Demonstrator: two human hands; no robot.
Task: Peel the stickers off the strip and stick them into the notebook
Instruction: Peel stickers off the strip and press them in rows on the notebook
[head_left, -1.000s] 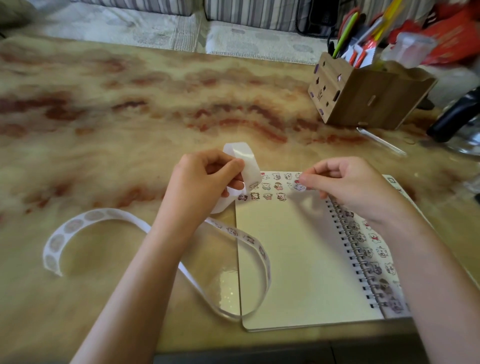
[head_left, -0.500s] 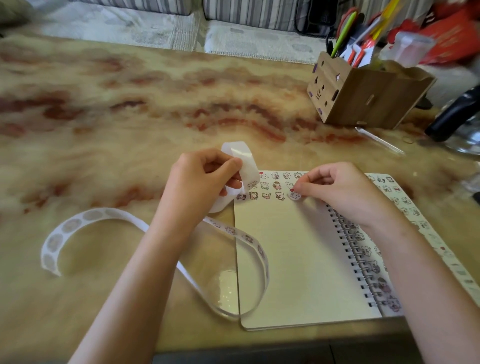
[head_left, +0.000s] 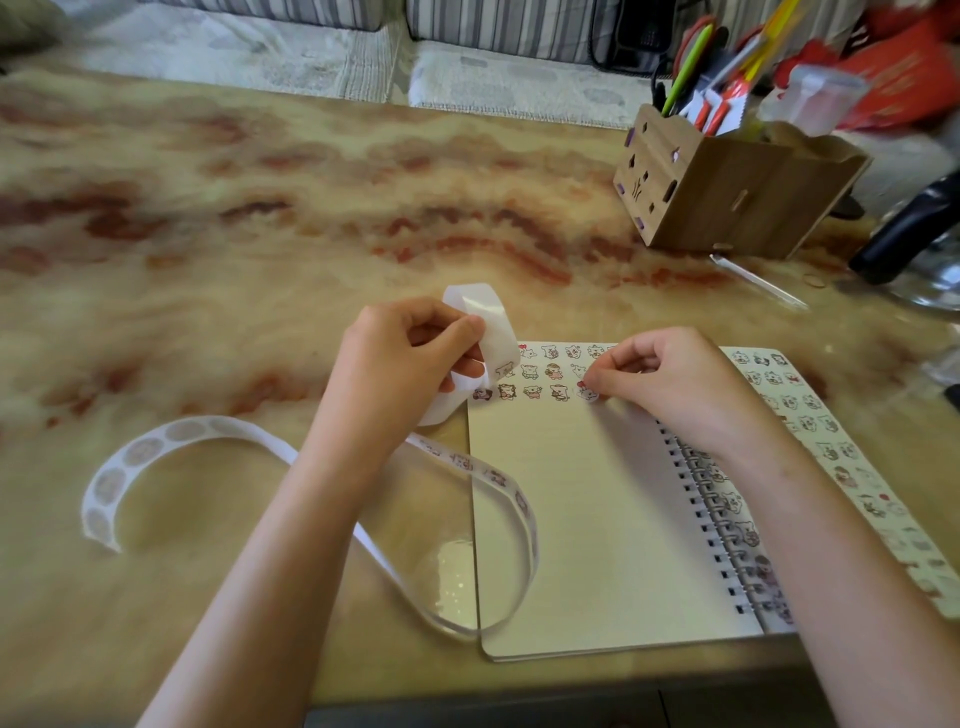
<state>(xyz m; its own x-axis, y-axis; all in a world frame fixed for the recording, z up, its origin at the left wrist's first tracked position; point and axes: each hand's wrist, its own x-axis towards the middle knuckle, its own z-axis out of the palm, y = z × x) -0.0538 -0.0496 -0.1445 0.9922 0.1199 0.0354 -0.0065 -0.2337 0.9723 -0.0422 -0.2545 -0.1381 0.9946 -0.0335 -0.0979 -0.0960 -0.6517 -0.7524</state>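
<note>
1. Head view, left side: the left hand (head_left: 410, 358) has its fingers curled and pinches the strip (head_left: 488, 322) between thumb and fingers, just beside the top left corner of the notebook (head_left: 597, 519).
2. Above that hand the strip's bare end arches up in a small glossy loop. Below it the strip runs down under the forearm, sweeps in a wide loop over the notebook's left edge, and ends in a curl lying well to the left on the surface (head_left: 260, 234).
3. The stretch of strip that crosses the notebook's edge shows small printed pictures. The far left curl shows only pale round shapes.
4. Head view, right side: the right hand (head_left: 670, 384) is curled, with thumb and forefinger tips meeting on one sticker (head_left: 587, 392) that lies on the left page at the right end of the lowest row.
5. The rows of stickers (head_left: 530, 391) fill the top of that page between the two hands. The rest of the page is blank.
6. The right wrist crosses the spiral binding (head_left: 717, 519), and the right page (head_left: 810, 415) beyond it carries many more small pictures.
7. The notebook lies open and flat at the near edge of the surface.
8. A wooden pen holder (head_left: 727, 202) with pens (head_left: 691, 57) stands well behind the right hand
</note>
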